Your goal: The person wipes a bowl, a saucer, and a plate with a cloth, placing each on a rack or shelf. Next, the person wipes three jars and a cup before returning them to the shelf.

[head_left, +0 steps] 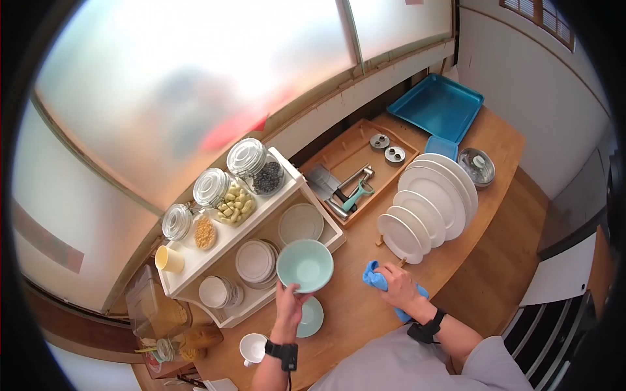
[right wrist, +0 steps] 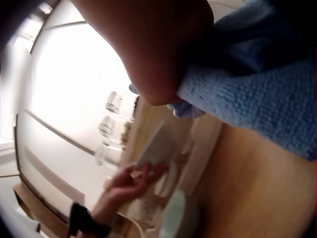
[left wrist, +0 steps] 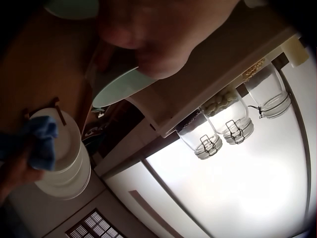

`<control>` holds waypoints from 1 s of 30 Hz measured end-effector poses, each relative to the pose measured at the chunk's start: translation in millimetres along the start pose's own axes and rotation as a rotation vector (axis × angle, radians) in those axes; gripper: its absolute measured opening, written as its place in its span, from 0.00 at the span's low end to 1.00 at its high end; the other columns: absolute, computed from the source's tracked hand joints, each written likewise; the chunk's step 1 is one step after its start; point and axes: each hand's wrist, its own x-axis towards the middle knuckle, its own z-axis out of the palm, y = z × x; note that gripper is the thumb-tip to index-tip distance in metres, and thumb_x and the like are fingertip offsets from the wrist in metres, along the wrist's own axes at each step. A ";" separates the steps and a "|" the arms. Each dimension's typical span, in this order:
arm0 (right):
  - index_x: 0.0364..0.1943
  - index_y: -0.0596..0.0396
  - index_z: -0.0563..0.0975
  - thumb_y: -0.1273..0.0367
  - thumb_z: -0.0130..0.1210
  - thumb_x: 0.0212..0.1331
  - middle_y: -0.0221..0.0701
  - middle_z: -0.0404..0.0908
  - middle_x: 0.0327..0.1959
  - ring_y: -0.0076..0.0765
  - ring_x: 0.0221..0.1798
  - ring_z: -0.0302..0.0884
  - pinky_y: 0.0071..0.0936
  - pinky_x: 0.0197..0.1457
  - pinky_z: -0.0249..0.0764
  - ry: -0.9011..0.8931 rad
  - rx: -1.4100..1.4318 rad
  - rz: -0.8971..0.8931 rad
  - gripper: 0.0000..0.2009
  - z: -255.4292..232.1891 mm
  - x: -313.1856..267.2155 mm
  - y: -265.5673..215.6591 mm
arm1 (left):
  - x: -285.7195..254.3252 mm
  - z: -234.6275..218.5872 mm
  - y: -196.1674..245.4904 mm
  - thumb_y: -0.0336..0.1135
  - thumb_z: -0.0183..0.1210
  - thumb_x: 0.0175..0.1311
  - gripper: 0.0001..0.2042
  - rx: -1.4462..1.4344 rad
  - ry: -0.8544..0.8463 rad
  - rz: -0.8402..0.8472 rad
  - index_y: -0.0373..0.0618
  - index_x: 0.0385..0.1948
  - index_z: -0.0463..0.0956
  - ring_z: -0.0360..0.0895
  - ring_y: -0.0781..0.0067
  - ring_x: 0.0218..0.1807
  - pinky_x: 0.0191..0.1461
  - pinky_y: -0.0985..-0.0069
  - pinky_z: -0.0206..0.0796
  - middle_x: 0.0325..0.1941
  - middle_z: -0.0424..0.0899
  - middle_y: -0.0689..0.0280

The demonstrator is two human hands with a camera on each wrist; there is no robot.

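"What do we see on the left?"
"The left hand grips the bowl by its rim; the bowl lies at one o'clock from that hand."
"And rightward?"
"We see the right hand clutching a cloth, which pokes out at ten o'clock."

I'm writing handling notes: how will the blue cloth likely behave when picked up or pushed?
The blue cloth is probably floppy, since it bunches on both sides of the right grip. Its nubbly surface suggests it should not slip easily. With its soft folds, it would likely crumple rather than roll.
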 end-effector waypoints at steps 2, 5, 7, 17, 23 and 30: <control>0.41 0.53 0.76 0.74 0.60 0.39 0.37 0.76 0.41 0.47 0.44 0.76 0.38 0.48 0.74 -0.058 -0.054 0.075 0.18 27.7 -19.9 35.0 | 30.4 7.0 9.7 0.22 0.45 0.54 0.29 -0.026 0.012 0.051 0.44 0.62 0.51 0.78 0.51 0.46 0.42 0.62 0.79 0.57 0.66 0.55; 0.43 0.51 0.75 0.73 0.61 0.38 0.37 0.75 0.44 0.49 0.44 0.76 0.41 0.47 0.74 -0.261 -0.221 0.083 0.21 49.2 -35.7 64.1 | 80.7 13.8 18.3 0.23 0.45 0.57 0.29 -0.019 0.047 0.131 0.44 0.63 0.49 0.78 0.50 0.47 0.43 0.63 0.79 0.59 0.63 0.54; 0.45 0.49 0.74 0.71 0.61 0.39 0.37 0.74 0.44 0.50 0.42 0.76 0.43 0.46 0.75 -0.259 -0.163 0.130 0.22 46.7 -35.4 66.8 | 109.4 16.2 19.4 0.24 0.45 0.58 0.29 0.016 0.066 0.144 0.44 0.64 0.48 0.77 0.50 0.48 0.44 0.63 0.79 0.59 0.63 0.53; 0.43 0.48 0.73 0.67 0.63 0.40 0.35 0.73 0.40 0.47 0.42 0.76 0.41 0.42 0.76 -0.289 -0.122 0.138 0.21 44.5 -30.6 72.6 | 179.0 19.5 11.0 0.26 0.44 0.61 0.19 -0.049 0.101 0.045 0.34 0.55 0.55 0.78 0.44 0.42 0.41 0.64 0.81 0.53 0.68 0.48; 0.43 0.48 0.73 0.65 0.65 0.39 0.35 0.73 0.40 0.47 0.41 0.77 0.41 0.42 0.76 -0.246 -0.109 0.141 0.21 50.6 -32.1 76.8 | 189.2 9.9 6.6 0.26 0.43 0.62 0.20 0.094 0.078 0.001 0.37 0.56 0.51 0.81 0.57 0.25 0.24 0.73 0.77 0.43 0.74 0.48; 0.40 0.50 0.75 0.65 0.64 0.38 0.35 0.76 0.38 0.47 0.38 0.78 0.40 0.39 0.76 -0.201 -0.103 0.130 0.20 49.1 -31.7 75.2 | 173.9 2.7 -8.8 0.32 0.48 0.65 0.22 0.461 0.128 0.138 0.37 0.57 0.50 0.78 0.66 0.19 0.16 0.78 0.66 0.37 0.75 0.53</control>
